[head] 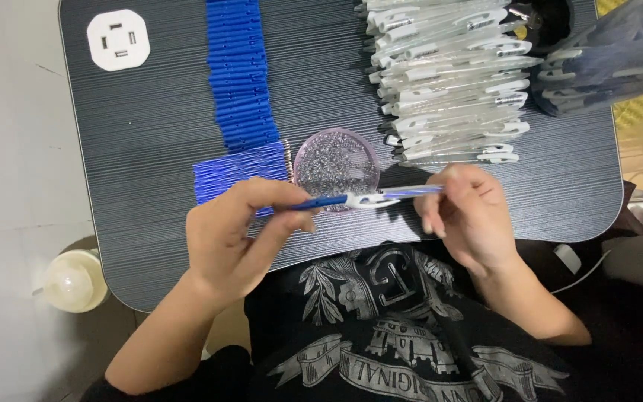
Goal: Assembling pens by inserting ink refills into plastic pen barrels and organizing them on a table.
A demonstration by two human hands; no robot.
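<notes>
A pen [366, 198] with a blue grip, white middle and clear barrel lies level between my hands, over the near edge of the dark desk [158, 134]. My left hand [236, 238] pinches its blue end. My right hand [470, 216] holds the clear end with its fingertips. Just behind the pen sits a round clear dish [336, 160] of tiny metal parts. Blue refills [236, 170] lie fanned to the dish's left.
A long row of blue pen parts [238, 74] runs up the desk's middle. Several clear pen barrels with white clips [448, 82] are piled at the back right, beside a dark container [604, 63]. A white socket plate [118, 39] sits back left. A pale bottle [74, 281] stands on the floor.
</notes>
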